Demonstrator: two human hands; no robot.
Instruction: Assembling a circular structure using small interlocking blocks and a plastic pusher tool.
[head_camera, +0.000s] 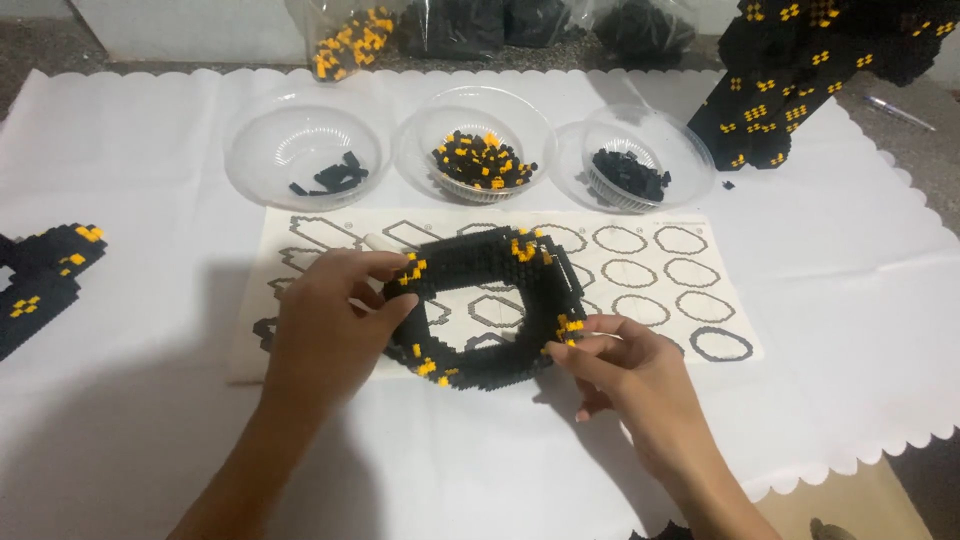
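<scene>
A ring-shaped build of small black and yellow blocks lies on a printed instruction sheet at the middle of the table. My left hand grips the ring's left side, thumb inside the opening. My right hand pinches the ring's lower right edge with thumb and fingers. The ring's centre is hollow and shows the sheet through it.
Three clear plastic bowls stand behind the sheet: one with a few black pieces, one with black and yellow pieces, one with black pieces. A large block build rises at the back right. Another piece lies at left.
</scene>
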